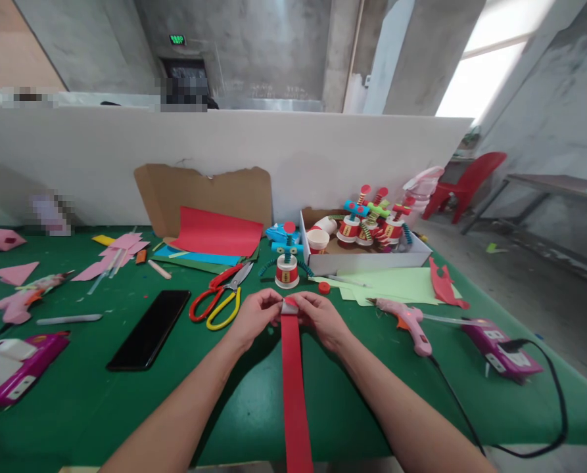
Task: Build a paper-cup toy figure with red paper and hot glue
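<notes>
A long red paper strip (293,387) runs from the table's near edge up to my hands. My left hand (254,316) and my right hand (319,316) both pinch its far end, where the paper is folded over and shows a pale underside. The fingers of both hands are closed on that folded end. Just beyond my hands stands a small paper-cup figure (287,266) with blue arms and a red head.
Red and yellow scissors (221,301) and a black phone (150,328) lie to the left. A pink glue gun (405,322) and a power strip (501,351) with a black cord lie to the right. A white box (367,259) holds several cup figures. Coloured paper sheets (214,236) lie behind.
</notes>
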`<state>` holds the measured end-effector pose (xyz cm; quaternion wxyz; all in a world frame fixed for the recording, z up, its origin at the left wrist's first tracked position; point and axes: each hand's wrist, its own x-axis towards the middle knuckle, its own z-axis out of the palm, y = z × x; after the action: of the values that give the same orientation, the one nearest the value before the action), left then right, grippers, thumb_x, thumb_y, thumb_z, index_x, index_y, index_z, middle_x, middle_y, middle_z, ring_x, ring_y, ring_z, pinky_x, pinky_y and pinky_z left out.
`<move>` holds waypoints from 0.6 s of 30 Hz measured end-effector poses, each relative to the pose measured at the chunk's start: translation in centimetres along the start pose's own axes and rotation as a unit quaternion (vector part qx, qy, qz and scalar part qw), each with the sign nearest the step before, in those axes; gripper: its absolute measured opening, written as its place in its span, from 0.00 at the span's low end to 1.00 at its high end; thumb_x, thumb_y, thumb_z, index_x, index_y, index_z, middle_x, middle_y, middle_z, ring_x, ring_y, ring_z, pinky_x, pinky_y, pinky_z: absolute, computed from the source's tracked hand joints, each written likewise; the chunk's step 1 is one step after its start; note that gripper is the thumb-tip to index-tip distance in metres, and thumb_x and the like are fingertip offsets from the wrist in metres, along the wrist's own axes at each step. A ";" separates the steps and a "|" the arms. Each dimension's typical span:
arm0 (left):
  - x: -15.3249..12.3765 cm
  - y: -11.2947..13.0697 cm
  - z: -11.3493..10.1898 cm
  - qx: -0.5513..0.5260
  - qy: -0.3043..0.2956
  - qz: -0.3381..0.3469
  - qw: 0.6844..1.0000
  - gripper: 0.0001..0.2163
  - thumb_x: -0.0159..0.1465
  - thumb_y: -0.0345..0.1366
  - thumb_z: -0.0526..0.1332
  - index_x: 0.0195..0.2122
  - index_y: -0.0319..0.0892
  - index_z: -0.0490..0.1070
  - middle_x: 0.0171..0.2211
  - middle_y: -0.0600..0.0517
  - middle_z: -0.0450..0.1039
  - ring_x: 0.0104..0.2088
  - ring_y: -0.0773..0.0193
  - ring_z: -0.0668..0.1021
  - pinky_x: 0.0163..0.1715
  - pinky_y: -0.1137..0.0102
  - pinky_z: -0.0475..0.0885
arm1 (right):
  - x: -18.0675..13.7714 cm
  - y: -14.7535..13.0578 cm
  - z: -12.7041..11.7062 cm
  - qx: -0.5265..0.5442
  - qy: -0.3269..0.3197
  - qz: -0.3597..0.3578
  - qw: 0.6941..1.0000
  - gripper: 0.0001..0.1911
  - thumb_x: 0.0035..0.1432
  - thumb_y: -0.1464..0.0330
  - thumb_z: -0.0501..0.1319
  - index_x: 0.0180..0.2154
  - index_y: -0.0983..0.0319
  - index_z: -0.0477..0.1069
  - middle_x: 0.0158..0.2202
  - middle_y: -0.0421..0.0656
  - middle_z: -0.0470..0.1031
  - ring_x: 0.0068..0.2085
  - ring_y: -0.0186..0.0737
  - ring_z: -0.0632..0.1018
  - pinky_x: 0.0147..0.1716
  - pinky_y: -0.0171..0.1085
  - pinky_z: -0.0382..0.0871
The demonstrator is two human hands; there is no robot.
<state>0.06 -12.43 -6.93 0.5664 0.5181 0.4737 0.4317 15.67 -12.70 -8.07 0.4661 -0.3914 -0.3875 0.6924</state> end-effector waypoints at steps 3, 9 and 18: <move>0.1 0.0 -0.1 0.006 0.021 -0.021 1.000 0.11 0.45 0.40 0.67 0.23 0.40 0.68 0.16 0.59 0.67 0.17 0.72 0.68 0.19 0.76 0.63 | 0.1 0.0 -0.1 0.032 -0.015 0.017 0.999 0.20 0.45 0.53 0.69 0.31 0.62 0.77 0.28 0.42 0.78 0.27 0.34 0.77 0.30 0.34 0.71; 0.1 0.1 -0.1 -0.015 0.049 -0.044 0.998 0.10 0.44 0.40 0.66 0.22 0.40 0.68 0.13 0.59 0.65 0.14 0.72 0.67 0.16 0.76 0.61 | 0.1 0.1 -0.6 0.054 -0.053 0.023 0.997 0.17 0.40 0.69 0.71 0.36 0.62 0.78 0.37 0.44 0.80 0.36 0.37 0.79 0.39 0.36 0.71; -0.2 0.4 0.6 -0.024 0.062 -0.018 0.998 0.14 0.44 0.43 0.67 0.21 0.41 0.66 0.13 0.61 0.63 0.15 0.73 0.65 0.16 0.78 0.60 | 0.1 0.3 -0.2 0.064 -0.017 0.011 0.998 0.20 0.37 0.63 0.75 0.35 0.61 0.79 0.36 0.42 0.80 0.33 0.33 0.79 0.37 0.33 0.72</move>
<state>0.66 -12.70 -6.55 0.5559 0.4684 0.5063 0.4639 15.68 -12.64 -8.43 0.4760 -0.3527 -0.3462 0.7275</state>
